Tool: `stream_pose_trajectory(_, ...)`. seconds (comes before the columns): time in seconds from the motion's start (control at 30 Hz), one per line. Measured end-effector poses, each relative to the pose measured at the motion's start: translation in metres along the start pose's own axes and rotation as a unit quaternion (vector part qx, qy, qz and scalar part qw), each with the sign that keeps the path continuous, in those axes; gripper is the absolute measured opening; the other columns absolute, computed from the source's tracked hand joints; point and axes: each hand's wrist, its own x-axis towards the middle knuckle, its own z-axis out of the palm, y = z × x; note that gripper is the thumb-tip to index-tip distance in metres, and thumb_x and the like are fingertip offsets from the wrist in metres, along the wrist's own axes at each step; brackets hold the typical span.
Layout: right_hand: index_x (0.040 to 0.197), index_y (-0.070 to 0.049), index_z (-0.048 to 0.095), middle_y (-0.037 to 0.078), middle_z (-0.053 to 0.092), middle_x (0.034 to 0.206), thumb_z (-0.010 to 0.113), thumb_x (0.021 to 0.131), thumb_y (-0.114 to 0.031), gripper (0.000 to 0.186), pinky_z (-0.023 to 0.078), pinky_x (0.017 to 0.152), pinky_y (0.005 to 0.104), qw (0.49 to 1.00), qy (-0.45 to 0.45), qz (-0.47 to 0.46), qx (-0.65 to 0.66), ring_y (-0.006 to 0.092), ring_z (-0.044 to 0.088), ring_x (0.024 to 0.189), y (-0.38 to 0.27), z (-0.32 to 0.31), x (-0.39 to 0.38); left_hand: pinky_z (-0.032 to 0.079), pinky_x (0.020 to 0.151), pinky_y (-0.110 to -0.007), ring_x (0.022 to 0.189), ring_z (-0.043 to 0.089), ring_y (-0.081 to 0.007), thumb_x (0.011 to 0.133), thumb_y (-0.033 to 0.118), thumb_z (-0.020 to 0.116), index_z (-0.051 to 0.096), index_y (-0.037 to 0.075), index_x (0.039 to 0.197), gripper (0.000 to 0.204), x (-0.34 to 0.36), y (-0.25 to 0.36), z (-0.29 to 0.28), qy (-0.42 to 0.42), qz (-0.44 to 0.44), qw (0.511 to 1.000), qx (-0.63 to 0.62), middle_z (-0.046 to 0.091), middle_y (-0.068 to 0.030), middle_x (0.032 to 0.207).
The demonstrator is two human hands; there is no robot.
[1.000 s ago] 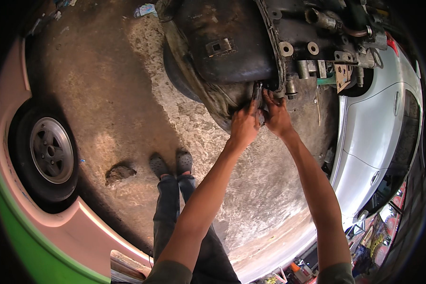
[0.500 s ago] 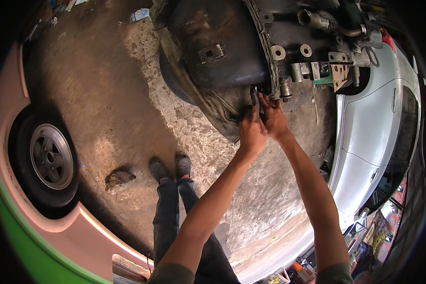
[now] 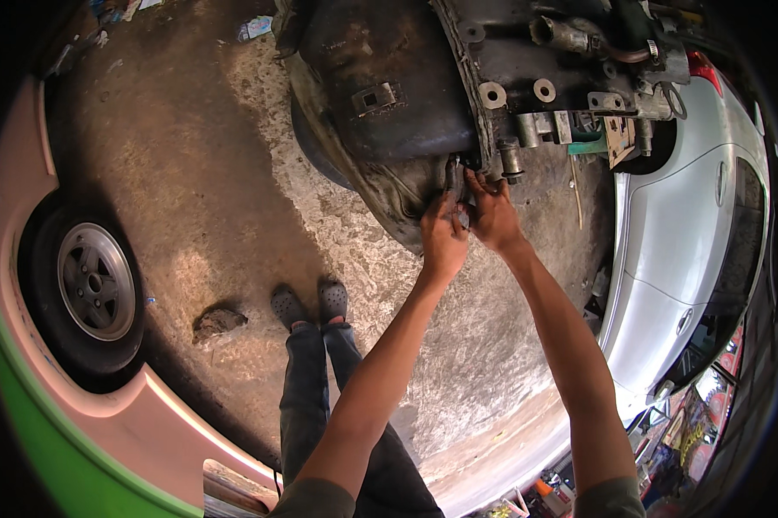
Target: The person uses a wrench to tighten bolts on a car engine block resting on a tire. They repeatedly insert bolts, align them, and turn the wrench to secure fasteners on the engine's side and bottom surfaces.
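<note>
A large dark engine block (image 3: 527,82) with a black oil pan (image 3: 406,112) fills the upper middle. Both my hands are at the pan's near edge, beside its flange (image 3: 460,65). My left hand (image 3: 444,237) is closed, its blackened index finger reaching up against a small shiny metal piece below the pan. Between its thumb and palm shows a small greyish thing whose kind I cannot tell. Close beside it, my right hand (image 3: 495,217) has bent fingers pressed at the flange's lower end; their tips are partly hidden. A bolt in a sleeve (image 3: 512,164) sticks out just right of them.
A silver car (image 3: 665,250) stands on the right, and a pink and green car body with a wheel (image 3: 97,281) on the left. A stone-like lump (image 3: 219,322) lies on the stained concrete floor (image 3: 208,173). A grimy cover (image 3: 380,194) hangs around the engine's left side.
The engine appears slightly further left in view. My left hand has shifted left and turned a little, and a small greyish thing now shows in it. The right hand stays at the flange.
</note>
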Motion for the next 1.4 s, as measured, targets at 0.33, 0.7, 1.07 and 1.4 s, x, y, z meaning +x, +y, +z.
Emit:
stream_pose_trajectory(0.33, 0.119, 0.000, 0.059, 0.023, 0.067, 0.100, 0.057, 0.083, -0.014, 0.038, 0.048, 0.091, 0.0461, 0.987, -0.100, 0.004, -0.125, 0.0369, 0.064, 0.097, -0.008, -0.010, 0.022, 0.050, 0.068, -0.037, 0.076, 0.061, -0.0342, 0.099, 0.019, 0.047, 0.050, -0.004, 0.125, 0.035, 0.012, 0.008, -0.003, -0.035, -0.117, 0.981, -0.154, 0.062, -0.0226, 0.095)
stream_pose_trajectory(0.7, 0.077, -0.004, 0.067, 0.019, 0.068, 0.076, 0.059, 0.079, -0.010, 0.010, 0.056, 0.068, 0.0412, 0.989, -0.050, -0.024, -0.133, 0.0347, 0.069, 0.075, -0.007, -0.014, 0.025, 0.040, 0.055, -0.025, 0.062, 0.048, -0.0098, 0.097, 0.016, 0.057, 0.052, 0.006, 0.112, 0.019, 0.041, 0.027, -0.004, 0.014, -0.230, 0.849, -0.476, 0.057, -0.0030, 0.081)
stream_pose_trajectory(1.07, 0.084, -0.006, 0.066, 0.019, 0.068, 0.084, 0.057, 0.081, -0.008, 0.009, 0.056, 0.071, 0.0409, 0.986, -0.073, -0.016, -0.149, 0.0334, 0.069, 0.080, -0.006, -0.011, 0.028, 0.039, 0.053, -0.024, 0.063, 0.046, -0.0089, 0.095, 0.004, 0.057, 0.053, 0.007, 0.115, 0.020, 0.037, 0.026, 0.009, 0.066, -0.265, 0.768, -0.580, 0.057, -0.0027, 0.086)
stream_pose_trajectory(1.4, 0.101, -0.007, 0.059, 0.020, 0.067, 0.080, 0.054, 0.084, -0.007, 0.018, 0.056, 0.066, 0.0464, 0.989, 0.012, -0.061, -0.136, 0.0373, 0.067, 0.076, 0.008, 0.004, 0.027, 0.044, 0.052, -0.023, 0.064, 0.052, -0.0069, 0.096, 0.015, 0.060, 0.055, 0.003, 0.119, 0.026, 0.018, 0.027, -0.001, 0.089, -0.219, 0.881, -0.409, 0.061, -0.0021, 0.084)
